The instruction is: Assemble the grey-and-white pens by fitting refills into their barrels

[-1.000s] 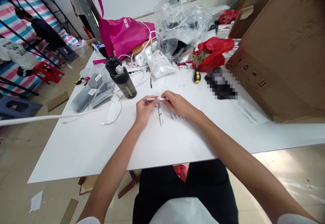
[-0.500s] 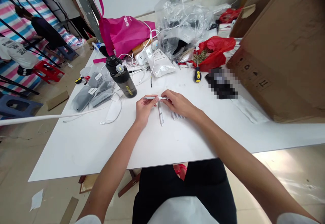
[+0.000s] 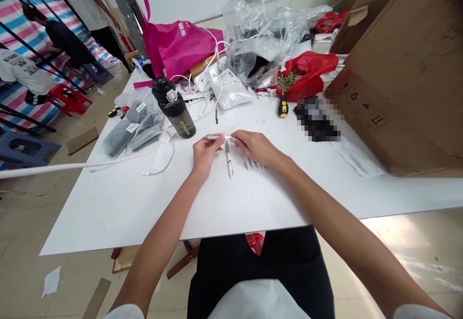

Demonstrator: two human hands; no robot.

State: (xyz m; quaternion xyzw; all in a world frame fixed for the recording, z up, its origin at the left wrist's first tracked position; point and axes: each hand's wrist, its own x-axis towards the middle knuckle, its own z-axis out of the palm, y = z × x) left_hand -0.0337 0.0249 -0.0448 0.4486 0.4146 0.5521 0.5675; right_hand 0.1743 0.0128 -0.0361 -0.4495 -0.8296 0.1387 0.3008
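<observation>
Between my two hands a slim white pen [image 3: 227, 137] with a grey grip lies level, just above the table. My left hand [image 3: 206, 153] is closed on its grey end, thumb on top. The fingers of my right hand [image 3: 253, 145] pinch the other end, and part of that end is hidden by them. A second white pen [image 3: 229, 160] with a grey grip lies on the white table below the gap between my hands. Several small clear pieces [image 3: 253, 164] lie partly under my right hand; their kind is too small to make out.
A dark bottle [image 3: 173, 107] stands left, beside bagged grey items [image 3: 125, 135] and a white cable [image 3: 172, 152]. Behind are a pink bag [image 3: 181, 44], a white packet [image 3: 231, 90], a screwdriver [image 3: 282, 106] and a red bag [image 3: 314, 70]. A cardboard box [image 3: 405, 82] fills the right.
My right hand's fingers have shifted slightly along the pen and hide more of its end. My left hand stays nearly in place. In the background a standing person has moved a little.
</observation>
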